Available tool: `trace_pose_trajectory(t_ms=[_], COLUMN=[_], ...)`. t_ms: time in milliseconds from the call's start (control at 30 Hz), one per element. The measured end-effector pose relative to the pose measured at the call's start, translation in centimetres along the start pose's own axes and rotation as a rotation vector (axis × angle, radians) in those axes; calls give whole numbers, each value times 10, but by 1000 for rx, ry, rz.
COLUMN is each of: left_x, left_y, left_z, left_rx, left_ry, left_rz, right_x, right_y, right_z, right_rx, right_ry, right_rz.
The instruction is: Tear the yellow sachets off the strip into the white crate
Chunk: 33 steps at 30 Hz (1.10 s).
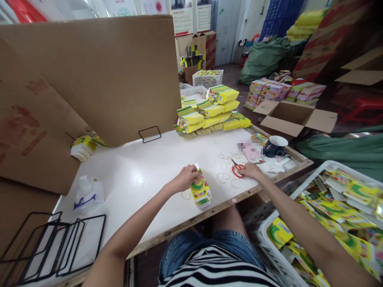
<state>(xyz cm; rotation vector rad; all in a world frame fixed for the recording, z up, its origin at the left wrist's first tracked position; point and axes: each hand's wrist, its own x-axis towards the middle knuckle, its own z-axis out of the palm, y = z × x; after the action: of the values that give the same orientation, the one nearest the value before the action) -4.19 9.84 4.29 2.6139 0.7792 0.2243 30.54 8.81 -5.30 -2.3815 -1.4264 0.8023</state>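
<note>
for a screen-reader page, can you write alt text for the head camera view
A person's left hand holds a yellow carton on a white table, while the right hand touches red-handled scissors beside thin loose loops. Yellow packs are stacked at the far side.

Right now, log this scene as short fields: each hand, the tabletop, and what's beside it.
Left hand: gripping a yellow box
Right hand: at the red-handled scissors; firmness of hold unclear
Near scissors: thin loops on the white tabletop
Far side: stacked yellow packs
Table's right: dark mug
Beside table, right: white crate containing yellow cartons
</note>
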Motion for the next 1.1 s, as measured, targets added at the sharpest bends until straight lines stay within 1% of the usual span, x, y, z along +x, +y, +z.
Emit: trace_pose_trajectory(t_ms=[167,267,400,500,600,733,833,867,933,1033,1100], left_x=[-1,1,2,1,2,5,6,6,6,5,5], left_y=[5,7,7,7,6,5,2,1,0,0,0], left_z=[6,7,6,5,5,5,5,5,7,10,12], left_rx=[62,65,47,23,-26,-142,-272,-325,-438,-593,-669], left_ry=[23,33,30,34,30,34,59,67,76,83,91], left_rz=[-3,-8,2,3,5,4,-16,-25,-45,-68,-82], right_x=[-6,-9,-6,-5,-9,-20,-28,-30,-33,-36,-37], right_y=[-3,-7,-11,-13,-15,-20,-25,-27,-30,-35,-37], right_z=[-7,-8,-12,-17,-18,-18,-21,-22,-23,-23,-24], right_rx=[278,422,525,567,619,708,746,728,597,301,180], right_ry=[-149,-216,-249,-215,-211,-317,-384,-390,-368,-280,-213], right_rz=[-68,-95,-95,-101,-125,-158,-168,-171,-167,-121,-83])
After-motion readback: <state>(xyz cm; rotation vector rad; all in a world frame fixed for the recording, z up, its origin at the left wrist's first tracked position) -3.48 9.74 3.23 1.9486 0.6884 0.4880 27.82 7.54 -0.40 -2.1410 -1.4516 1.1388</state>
